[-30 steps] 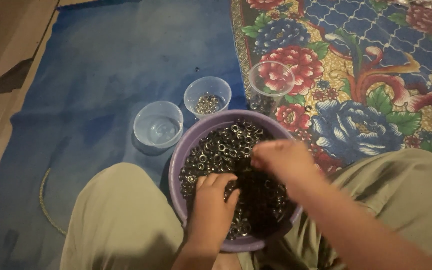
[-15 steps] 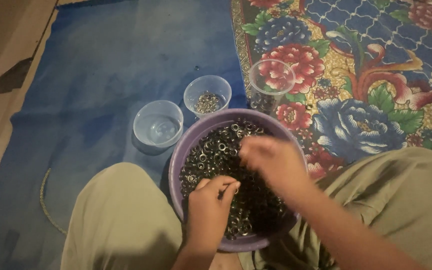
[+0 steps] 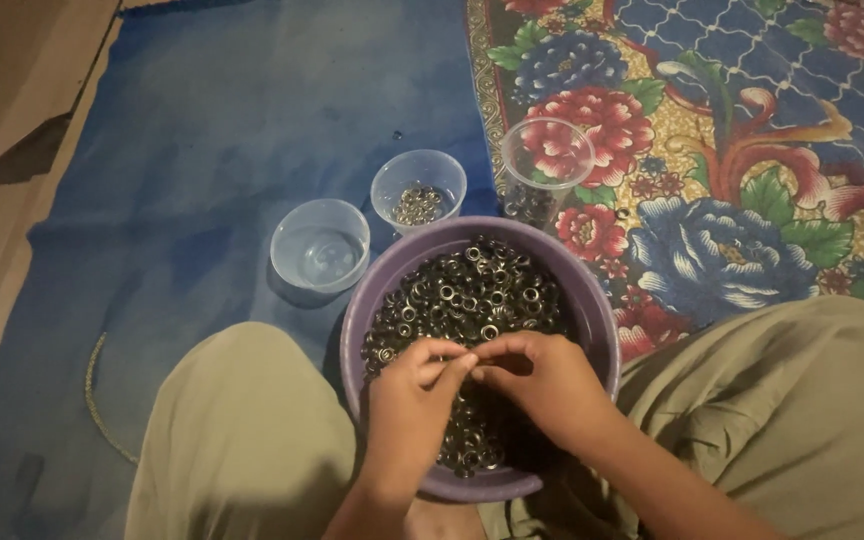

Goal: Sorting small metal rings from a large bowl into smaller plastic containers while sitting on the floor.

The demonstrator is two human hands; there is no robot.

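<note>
**Both hands meet over the bowl of rings**

We see a purple bowl (image 3: 592, 310) on the floor between the person's knees, heaped with small metal rings (image 3: 472, 290). Both hands are inside it, over the near half. The left hand (image 3: 407, 400) and the right hand (image 3: 542, 385) come together fingertip to fingertip near the bowl's middle. The fingers (image 3: 452, 365) of both hands are drawn narrow, pinched toward each other; something small may sit between them, but we cannot tell what, or which hand has it. The heap of rings lies directly under the fingers and stretches away from them to the far rim, with more rings showing under the left wrist.

Beyond the bowl stand three clear cups. The left cup (image 3: 319, 245) looks empty. The middle cup (image 3: 418, 190) holds a few rings at its bottom. The right cup (image 3: 546, 170), taller, stands just beside the bowl's far rim on the edge of a flowered mat (image 3: 752, 150). The other two cups stand on a blue sheet (image 3: 202, 130).
</note>
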